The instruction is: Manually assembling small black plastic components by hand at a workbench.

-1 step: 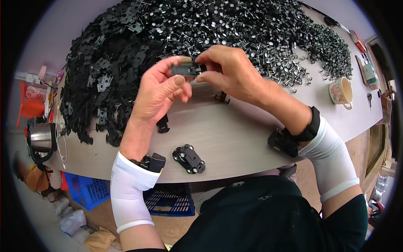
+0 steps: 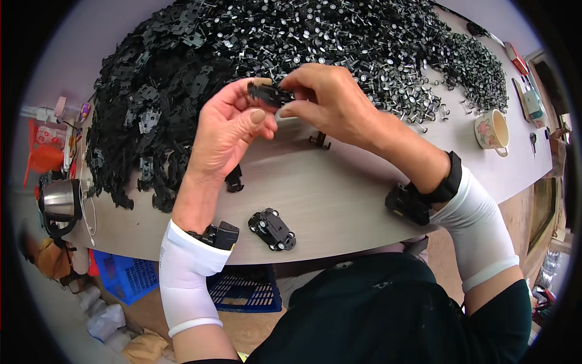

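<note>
Over the near edge of the heaps, my left hand (image 2: pixel 221 124) holds a black plastic toy-car chassis (image 2: pixel 267 93) by its left end, fingers behind it and thumb below. At the other end my right hand (image 2: pixel 333 100) is closed on the same chassis; its fingers hide that end. Just below the hands lies a small dark part with wheels (image 2: pixel 319 141). Beside my left wrist rests a loose black chassis (image 2: pixel 234 180). Nearer the table's front edge, a toy car (image 2: pixel 273 229) lies with its dark underside up and its wheels showing.
A big heap of black chassis (image 2: pixel 145 73) covers the table's far left. Wheel-and-axle pieces (image 2: pixel 364 36) are piled across the back and right. A mug (image 2: pixel 492 132) stands at right, a metal kettle (image 2: pixel 60 200) at left. Blue crates (image 2: pixel 127 276) sit below the table edge.
The chassis has tilted slightly between my hands, its left end now higher and its outline sharper. Both hands stay in nearly the same place.
</note>
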{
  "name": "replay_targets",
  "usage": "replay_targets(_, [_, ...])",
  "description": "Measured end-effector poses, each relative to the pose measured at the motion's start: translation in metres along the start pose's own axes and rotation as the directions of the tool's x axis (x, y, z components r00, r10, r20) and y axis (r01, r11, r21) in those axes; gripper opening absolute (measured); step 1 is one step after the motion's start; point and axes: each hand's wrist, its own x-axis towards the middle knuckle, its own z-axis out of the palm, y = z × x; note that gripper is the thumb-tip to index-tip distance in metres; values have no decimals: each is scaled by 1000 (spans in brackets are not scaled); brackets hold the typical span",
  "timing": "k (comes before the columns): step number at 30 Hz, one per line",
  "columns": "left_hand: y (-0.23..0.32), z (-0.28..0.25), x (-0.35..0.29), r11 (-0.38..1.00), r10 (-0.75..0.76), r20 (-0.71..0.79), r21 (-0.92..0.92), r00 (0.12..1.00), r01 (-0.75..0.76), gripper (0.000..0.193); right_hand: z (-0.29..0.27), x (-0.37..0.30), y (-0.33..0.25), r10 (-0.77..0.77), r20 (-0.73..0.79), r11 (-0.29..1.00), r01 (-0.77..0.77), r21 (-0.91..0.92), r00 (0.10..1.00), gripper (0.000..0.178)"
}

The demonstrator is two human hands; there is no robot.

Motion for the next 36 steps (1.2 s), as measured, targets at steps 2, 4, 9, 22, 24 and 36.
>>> replay_targets(2, [0, -1, 1, 999, 40, -36, -16, 999, -41, 33, 3, 7, -6, 139, 30, 990, -139, 20, 990, 26])
replay_targets(4, [1, -12, -1, 1000, 25, 39, 13, 999, -25, 33, 9, 10, -7, 83, 24, 997, -83, -7, 996, 27])
replay_targets(9, [0, -16, -4, 998, 62, 17, -6, 998, -62, 34, -3, 9, -7, -83, 99, 996, 84, -8, 992, 32])
replay_targets(22, [-4, -4, -6, 994, 78, 82, 71, 994, -84, 56, -21, -10, -20, -63, -79, 993, 55, -102, 995, 10])
replay_targets(24, [-6, -3, -5, 988, 96, 88, 111, 992, -105, 59, -13, -3, -27, -75, -143, 995, 64, -77, 987, 9])
replay_targets(36, [-13, -7, -7, 930, 148, 134, 319, 980, -184, 58, 1, 8, -37, -76, 12, 986, 77, -145, 997, 10])
